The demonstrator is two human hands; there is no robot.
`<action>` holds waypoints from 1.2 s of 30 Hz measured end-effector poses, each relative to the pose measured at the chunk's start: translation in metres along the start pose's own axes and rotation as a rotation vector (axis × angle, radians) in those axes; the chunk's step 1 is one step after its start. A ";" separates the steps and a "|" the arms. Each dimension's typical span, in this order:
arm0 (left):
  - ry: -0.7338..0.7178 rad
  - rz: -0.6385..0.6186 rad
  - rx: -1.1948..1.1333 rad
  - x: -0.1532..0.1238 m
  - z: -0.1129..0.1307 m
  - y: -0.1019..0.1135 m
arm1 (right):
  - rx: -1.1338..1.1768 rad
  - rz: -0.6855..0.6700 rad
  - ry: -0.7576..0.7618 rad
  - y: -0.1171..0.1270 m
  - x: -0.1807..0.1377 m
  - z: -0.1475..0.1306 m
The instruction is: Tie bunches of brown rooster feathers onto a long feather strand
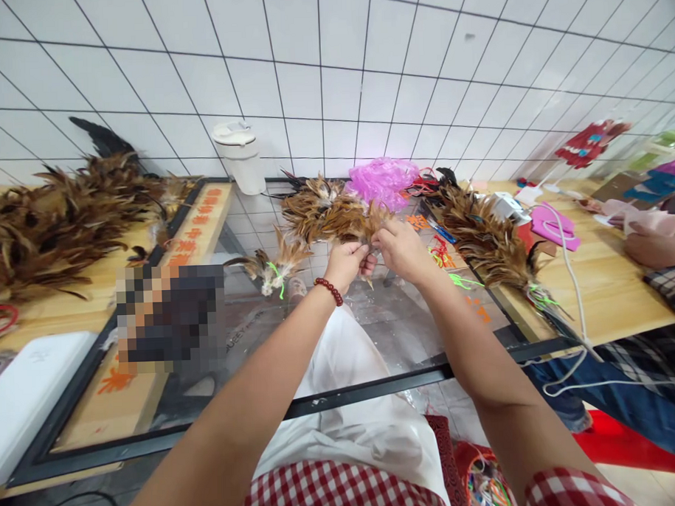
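Note:
Over the glass tabletop [251, 326], my two hands meet at a small brown feather [376, 216] bunch. My left hand [349, 264], with a bead bracelet at the wrist, has its fingers pinched on the lower end. Right beside it, my right hand [401, 249] is also closed on the bunch, its fingertips almost touching the left ones. A larger pile of brown feathers [314, 213] lies just behind. To the left rests a small feather bundle [277, 268] tied with green string. Green and red strings [441, 253] lie right of my hands, near a blue pen-like tool [441, 232].
A white lidded cup [240, 157] stands by the tiled wall, left of a pink plastic bag [384, 181]. More feathers [54, 226] heap at the left, and a long bundle [484, 233] lies at the right. A white cable [580, 296] hangs near another person's hand [655, 245].

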State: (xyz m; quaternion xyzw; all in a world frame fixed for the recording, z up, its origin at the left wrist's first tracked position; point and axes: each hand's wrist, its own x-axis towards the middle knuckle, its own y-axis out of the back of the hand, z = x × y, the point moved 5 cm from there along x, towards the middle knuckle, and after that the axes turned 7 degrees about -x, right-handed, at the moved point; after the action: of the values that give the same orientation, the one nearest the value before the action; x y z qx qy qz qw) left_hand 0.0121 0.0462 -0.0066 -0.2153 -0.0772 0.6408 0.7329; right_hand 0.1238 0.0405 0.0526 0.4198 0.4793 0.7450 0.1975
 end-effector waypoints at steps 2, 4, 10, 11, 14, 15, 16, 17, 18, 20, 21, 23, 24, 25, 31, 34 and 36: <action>-0.001 -0.045 0.044 -0.001 0.001 -0.001 | -0.017 -0.003 0.022 -0.001 0.000 -0.002; 0.002 -0.078 0.081 -0.001 0.001 -0.001 | -0.025 -0.002 0.026 0.000 0.000 -0.003; -0.181 0.100 -0.079 0.007 0.013 0.017 | 0.033 -0.047 -0.253 0.006 0.000 0.005; -0.217 0.145 -0.116 0.008 0.015 0.021 | 0.093 -0.134 -0.292 0.002 0.000 0.006; -0.269 0.240 -0.176 0.010 0.018 0.028 | 0.280 -0.478 -0.324 -0.013 -0.006 0.000; -0.275 0.265 -0.188 0.010 0.018 0.030 | 0.320 -0.564 -0.316 -0.017 -0.008 -0.003; -0.279 0.288 -0.198 0.010 0.017 0.031 | 0.349 -0.619 -0.307 -0.020 -0.010 -0.006; -0.281 0.303 -0.203 0.010 0.017 0.032 | 0.368 -0.644 -0.298 -0.021 -0.011 -0.009; -0.280 0.309 -0.204 0.010 0.016 0.032 | 0.382 -0.650 -0.285 -0.023 -0.012 -0.010; -0.275 0.306 -0.204 0.010 0.015 0.032 | 0.407 -0.623 -0.253 -0.025 -0.012 -0.012; -0.272 0.303 -0.204 0.010 0.015 0.032 | 0.416 -0.608 -0.242 -0.026 -0.012 -0.012; -0.260 0.292 -0.211 0.011 0.014 0.032 | 0.437 -0.551 -0.280 -0.027 -0.011 -0.007; -0.249 0.287 -0.221 0.010 0.014 0.031 | 0.462 -0.490 -0.343 -0.026 -0.009 -0.002; -0.232 0.278 -0.234 0.010 0.014 0.030 | 0.512 -0.407 -0.419 -0.024 -0.008 0.003; -0.008 0.102 -0.287 0.003 0.007 0.013 | 1.168 0.044 -0.568 -0.020 0.003 0.006; 0.062 0.031 -0.301 0.001 0.004 0.008 | 1.261 0.068 -0.582 -0.027 0.004 0.000; 0.080 0.015 -0.297 0.000 0.003 0.007 | 1.237 0.077 -0.593 -0.030 0.004 -0.001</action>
State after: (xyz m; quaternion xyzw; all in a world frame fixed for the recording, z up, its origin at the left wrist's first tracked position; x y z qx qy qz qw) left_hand 0.0049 0.0478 -0.0072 -0.3473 -0.1401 0.6187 0.6906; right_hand 0.1180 0.0564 0.0275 0.6584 0.7270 0.1944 0.0178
